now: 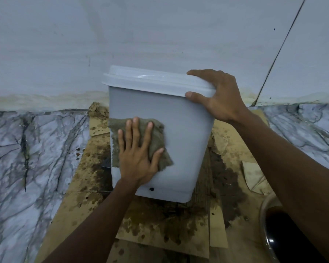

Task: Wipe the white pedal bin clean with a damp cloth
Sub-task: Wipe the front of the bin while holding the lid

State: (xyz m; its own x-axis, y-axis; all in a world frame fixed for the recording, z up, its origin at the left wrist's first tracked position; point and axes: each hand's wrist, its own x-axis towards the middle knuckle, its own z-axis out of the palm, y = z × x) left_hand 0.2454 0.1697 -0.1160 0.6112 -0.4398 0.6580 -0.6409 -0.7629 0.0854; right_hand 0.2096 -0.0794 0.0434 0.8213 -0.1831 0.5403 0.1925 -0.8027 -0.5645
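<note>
The white pedal bin [182,118] stands tilted on wet cardboard, lid closed, its wide face turned to me. My left hand [136,152] lies flat with fingers spread on a grey-brown cloth [158,137], pressing it against the bin's left side. My right hand [217,95] grips the right corner of the lid [150,79], thumb on the rim, fingers over the top. A small dark hole [151,189] shows low on the bin's face.
Stained, wet cardboard sheets [160,224] cover the floor under the bin. Marble-patterned floor [27,158] spreads left and right. A pale wall [122,35] rises right behind. A metal bowl of dark water [281,224] sits at the lower right.
</note>
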